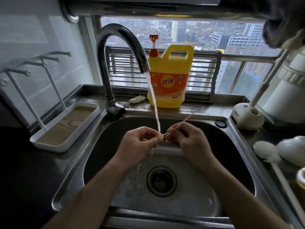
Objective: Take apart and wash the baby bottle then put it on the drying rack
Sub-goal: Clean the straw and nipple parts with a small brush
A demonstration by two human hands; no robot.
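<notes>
Over the steel sink [231, 146], water runs from the curved tap [115, 47] onto my fingers. My right hand [186, 139] pinches a thin, pale straw-like rod [188, 119] that slants up to the right. My left hand [140, 142] pinches a small pale piece [160, 136] at the rod's lower end, right under the stream. A white drying rack [66, 128] with upright pegs stands on the counter at the left. A pale bottle part [292, 151] and a white brush head [265, 151] lie on the counter at the right.
A yellow dish-soap jug [170, 83] with a red pump stands behind the sink on the ledge. A white brush stand [247, 116] and a tall white appliance [287, 96] are at the back right. The drain [161, 180] sits in the basin's middle.
</notes>
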